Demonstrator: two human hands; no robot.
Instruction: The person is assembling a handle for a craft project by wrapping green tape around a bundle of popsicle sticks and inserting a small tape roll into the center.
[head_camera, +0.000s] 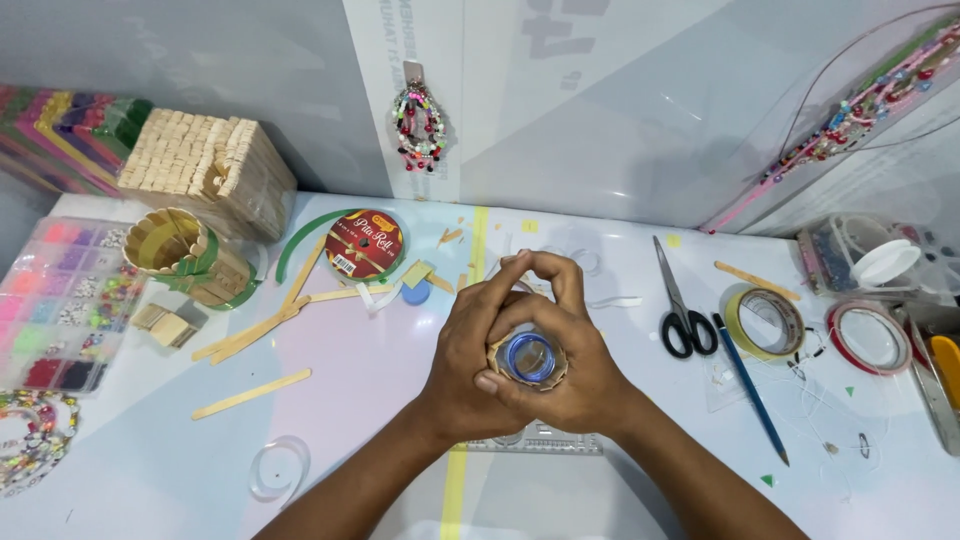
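Note:
Both my hands are wrapped around a small round holder (530, 358) made of upright wooden sticks, with a blue-rimmed clear cup inside it. My left hand (468, 345) covers its left side and my right hand (572, 352) its right side; the fingertips meet above it. The holder sits near the middle of the white table (360, 400), over a grey ruler-like tool (545, 441) that shows below my wrists.
A finished stick cup with green ribbon (185, 255), loose wooden sticks (252, 393), a red ribbon roll (364, 243) and a stick stack (208, 170) lie left. A bead box (65, 300) is far left. Scissors (680, 300), a blue pencil (750, 385) and tape rolls (768, 322) lie right.

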